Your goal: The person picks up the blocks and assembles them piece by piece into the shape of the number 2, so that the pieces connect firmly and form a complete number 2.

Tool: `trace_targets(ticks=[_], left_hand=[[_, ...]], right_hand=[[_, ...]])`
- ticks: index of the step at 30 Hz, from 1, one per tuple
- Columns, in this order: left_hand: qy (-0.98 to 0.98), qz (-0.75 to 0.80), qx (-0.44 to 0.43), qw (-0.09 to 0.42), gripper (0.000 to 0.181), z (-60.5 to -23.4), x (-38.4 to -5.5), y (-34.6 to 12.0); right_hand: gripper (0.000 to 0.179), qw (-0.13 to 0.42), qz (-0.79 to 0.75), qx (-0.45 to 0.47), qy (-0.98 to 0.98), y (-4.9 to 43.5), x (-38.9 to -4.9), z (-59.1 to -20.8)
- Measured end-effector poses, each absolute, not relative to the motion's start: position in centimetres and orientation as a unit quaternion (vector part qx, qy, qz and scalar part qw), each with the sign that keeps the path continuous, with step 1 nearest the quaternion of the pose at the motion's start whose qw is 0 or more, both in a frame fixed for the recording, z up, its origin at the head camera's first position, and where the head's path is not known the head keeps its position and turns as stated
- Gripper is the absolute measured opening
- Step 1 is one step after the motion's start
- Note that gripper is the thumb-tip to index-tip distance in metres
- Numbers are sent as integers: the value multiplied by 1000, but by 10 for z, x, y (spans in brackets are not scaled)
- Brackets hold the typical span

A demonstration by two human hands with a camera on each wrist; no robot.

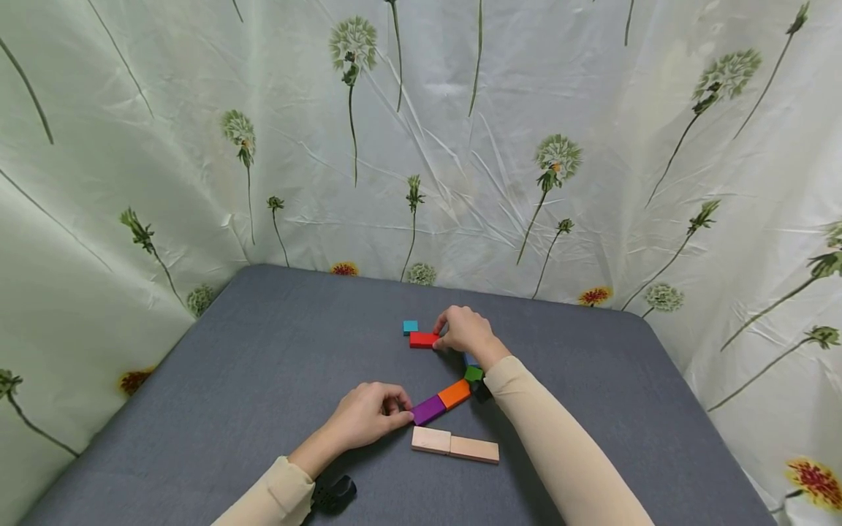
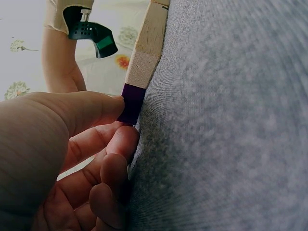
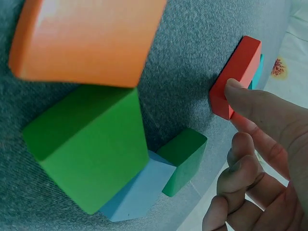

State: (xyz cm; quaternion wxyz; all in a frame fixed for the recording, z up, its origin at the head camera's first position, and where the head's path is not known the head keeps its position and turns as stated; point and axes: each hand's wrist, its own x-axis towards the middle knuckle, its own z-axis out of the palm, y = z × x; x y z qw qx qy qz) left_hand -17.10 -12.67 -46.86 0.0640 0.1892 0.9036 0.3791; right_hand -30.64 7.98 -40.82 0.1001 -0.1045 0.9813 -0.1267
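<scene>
My left hand [image 1: 365, 416] pinches the end of a purple block [image 1: 428, 410] between thumb and forefinger; the left wrist view shows the thumb pressed on this purple block [image 2: 131, 103]. Farther back, my right hand [image 1: 465, 331] holds the right end of a red block [image 1: 422, 340] by thumb and fingertip. A small light-blue block [image 1: 410, 326] lies just behind the red one. Beyond the purple block, an orange block [image 1: 454, 394], a green block [image 1: 473, 374] and a blue block [image 1: 470, 360] continue the line. A darker green block [image 3: 185, 161] shows in the right wrist view, hidden in the head view.
Two plain wooden blocks, one left [image 1: 430, 440] and one right [image 1: 474, 449], lie end to end nearer the front. All rests on a grey cloth surface [image 1: 316, 329]. A flower-patterned curtain [image 1: 460, 146] hangs behind and at the sides. Black wrist mounts sit under both forearms.
</scene>
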Motion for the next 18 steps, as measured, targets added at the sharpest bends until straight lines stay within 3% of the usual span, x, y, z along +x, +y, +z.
trace_targets(ticks=[18], left_hand=[[903,381,190,62,5,-469,-170,-126]], right_hand=[[23,103,-134,-60,984,88,-307,-405]])
